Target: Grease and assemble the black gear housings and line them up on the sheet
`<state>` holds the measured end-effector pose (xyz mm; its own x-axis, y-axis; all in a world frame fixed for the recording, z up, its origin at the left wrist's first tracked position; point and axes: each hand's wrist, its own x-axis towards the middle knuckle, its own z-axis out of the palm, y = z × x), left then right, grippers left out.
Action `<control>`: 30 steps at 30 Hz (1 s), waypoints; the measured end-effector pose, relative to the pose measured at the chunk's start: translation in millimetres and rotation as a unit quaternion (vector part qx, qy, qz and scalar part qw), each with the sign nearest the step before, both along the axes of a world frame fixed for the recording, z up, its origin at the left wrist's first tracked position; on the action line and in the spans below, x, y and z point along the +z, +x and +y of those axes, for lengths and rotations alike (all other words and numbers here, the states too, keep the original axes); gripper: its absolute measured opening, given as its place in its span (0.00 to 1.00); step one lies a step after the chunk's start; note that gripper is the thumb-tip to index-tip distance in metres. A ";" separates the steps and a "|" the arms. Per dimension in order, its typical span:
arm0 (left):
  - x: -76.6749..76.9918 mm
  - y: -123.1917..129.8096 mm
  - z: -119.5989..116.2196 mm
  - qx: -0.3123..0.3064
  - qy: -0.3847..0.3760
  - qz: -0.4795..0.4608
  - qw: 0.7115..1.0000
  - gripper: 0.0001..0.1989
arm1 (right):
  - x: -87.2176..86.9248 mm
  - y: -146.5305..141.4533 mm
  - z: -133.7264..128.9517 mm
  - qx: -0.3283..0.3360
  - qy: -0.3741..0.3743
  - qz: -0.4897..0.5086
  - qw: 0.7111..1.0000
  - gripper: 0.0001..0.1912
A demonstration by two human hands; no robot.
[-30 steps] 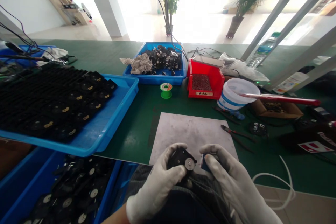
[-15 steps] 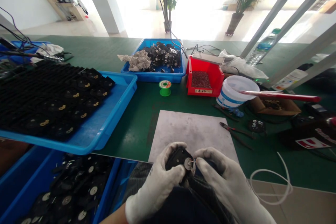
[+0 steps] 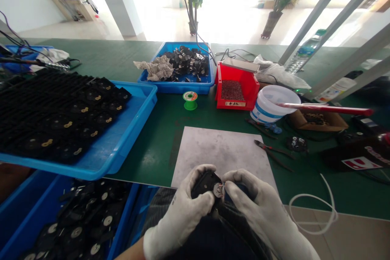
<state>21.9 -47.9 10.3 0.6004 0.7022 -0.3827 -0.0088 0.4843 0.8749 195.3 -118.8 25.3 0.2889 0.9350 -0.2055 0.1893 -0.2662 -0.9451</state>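
In a white glove, my left hand (image 3: 189, 203) is wrapped round a black plastic part (image 3: 204, 183) that carries a round silver motor (image 3: 218, 189). My right hand (image 3: 251, 199), gloved too, has thumb and index finger pinched together at the motor's right edge. Whatever lies between those fingertips is too small to make out; thin wire-like bits show beside the motor. Both hands are over my lap at the front edge of the bench, just below a smudged white sheet (image 3: 221, 152). Cutting pliers (image 3: 272, 151) with red on the handles rest across the sheet's right side.
A blue tray (image 3: 128, 130) of black parts stands left, above a blue bin (image 3: 123, 215) of similar parts. Behind are a solder spool (image 3: 190, 101), a second blue tray (image 3: 179, 87), a red bin (image 3: 234, 103) and a white bucket (image 3: 265, 105) with a red stick (image 3: 329, 109) across it.
The view has shifted slightly. Both hands keep nearly the same hold on the part, with the right fingertips still at the motor's edge.
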 end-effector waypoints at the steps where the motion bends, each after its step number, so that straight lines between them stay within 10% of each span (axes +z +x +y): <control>1: 0.0 -0.2 0.1 -0.001 0.007 0.002 1.000 0.27 | -2.3 0.8 -0.3 0.003 0.002 -0.001 1.000 0.13; 30: 6.7 2.0 -4.3 0.039 0.002 0.075 0.996 0.31 | 5.6 1.5 -1.8 0.028 0.003 -0.001 1.000 0.08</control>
